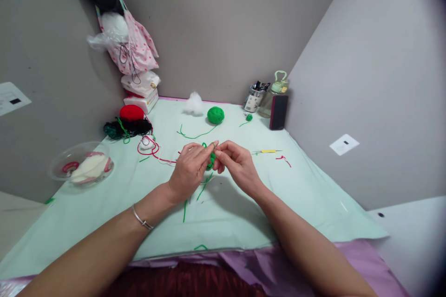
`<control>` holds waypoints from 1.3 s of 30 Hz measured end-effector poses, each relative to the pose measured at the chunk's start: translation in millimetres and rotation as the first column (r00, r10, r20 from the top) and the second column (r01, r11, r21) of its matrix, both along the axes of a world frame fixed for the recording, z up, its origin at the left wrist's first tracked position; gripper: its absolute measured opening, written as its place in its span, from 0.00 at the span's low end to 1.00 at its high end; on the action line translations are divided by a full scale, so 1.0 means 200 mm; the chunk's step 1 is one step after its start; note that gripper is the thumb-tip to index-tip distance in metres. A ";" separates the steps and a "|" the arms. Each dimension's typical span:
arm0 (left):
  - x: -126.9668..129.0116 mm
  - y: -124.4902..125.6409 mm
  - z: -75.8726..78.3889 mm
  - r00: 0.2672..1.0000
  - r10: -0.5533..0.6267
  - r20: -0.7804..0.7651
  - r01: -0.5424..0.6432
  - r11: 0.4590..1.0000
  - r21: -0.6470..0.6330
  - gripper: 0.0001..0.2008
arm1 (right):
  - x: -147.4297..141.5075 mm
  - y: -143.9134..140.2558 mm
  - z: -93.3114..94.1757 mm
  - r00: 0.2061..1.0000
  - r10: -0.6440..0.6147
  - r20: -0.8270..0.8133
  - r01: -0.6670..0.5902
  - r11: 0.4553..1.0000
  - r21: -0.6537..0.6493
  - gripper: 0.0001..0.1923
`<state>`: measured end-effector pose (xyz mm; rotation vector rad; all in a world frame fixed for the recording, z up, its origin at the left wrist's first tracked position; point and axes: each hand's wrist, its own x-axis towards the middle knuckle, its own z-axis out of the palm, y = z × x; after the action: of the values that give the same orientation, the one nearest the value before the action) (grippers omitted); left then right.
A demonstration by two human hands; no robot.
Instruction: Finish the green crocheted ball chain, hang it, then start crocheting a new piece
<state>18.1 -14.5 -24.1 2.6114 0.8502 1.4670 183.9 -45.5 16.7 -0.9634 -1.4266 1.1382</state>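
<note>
My left hand and my right hand meet above the middle of the pale green table cover. Between their fingertips is a small green yarn piece, pinched by both hands. Green yarn strands hang from it down to the cover. A green yarn ball lies farther back, with a green strand trailing from it toward my hands. A silver bracelet sits on my left wrist.
A red yarn ball on dark yarn and loose red-and-white yarn lie left. A clear bowl sits at the left edge. A yellow-handled hook, a jar, a bottle, a dark phone and white stuffing stand behind.
</note>
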 end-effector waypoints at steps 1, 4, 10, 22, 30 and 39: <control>0.00 0.00 0.00 1.000 0.018 -0.021 -0.017 1.000 0.014 0.21 | 0.00 0.00 0.00 1.000 0.000 0.004 0.000 1.000 0.004 0.13; 0.00 0.00 0.01 0.996 0.056 -0.071 -0.052 0.997 0.061 0.21 | 0.00 0.00 0.00 1.000 0.008 0.006 -0.008 1.000 0.010 0.14; 0.00 -0.01 0.02 0.994 0.074 -0.079 -0.065 0.992 0.110 0.20 | -0.01 0.01 0.00 0.999 -0.019 -0.032 0.019 1.000 -0.008 0.13; 0.00 -0.02 0.03 0.994 0.064 -0.093 -0.055 0.994 0.094 0.21 | 0.00 0.01 0.00 1.000 -0.032 0.000 0.032 0.999 0.031 0.13; -0.01 -0.01 0.02 0.980 0.113 -0.166 -0.091 0.987 0.135 0.24 | 0.01 0.00 0.02 1.000 -0.016 0.026 0.015 1.000 0.011 0.12; 0.02 -0.03 0.03 0.970 0.107 -0.218 -0.083 0.990 0.115 0.29 | 0.02 0.01 0.01 0.994 -0.056 0.092 0.053 0.998 0.039 0.10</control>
<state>21.5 -19.8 -18.9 2.8955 0.9542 1.2867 187.0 -44.0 18.8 -1.0358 -1.4815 1.0355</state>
